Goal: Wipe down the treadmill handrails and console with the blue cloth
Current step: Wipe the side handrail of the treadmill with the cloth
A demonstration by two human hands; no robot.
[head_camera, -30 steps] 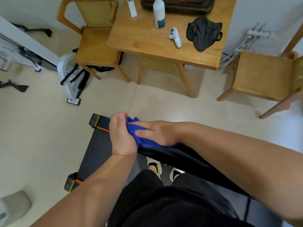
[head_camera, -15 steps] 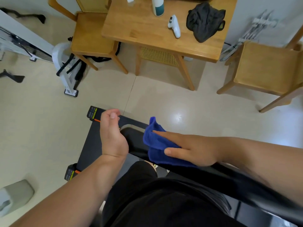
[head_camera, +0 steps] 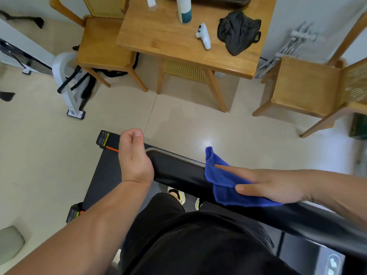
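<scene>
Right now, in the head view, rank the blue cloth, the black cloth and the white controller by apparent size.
1. blue cloth, though it lies nearest the camera, which enlarges it
2. black cloth
3. white controller
</scene>
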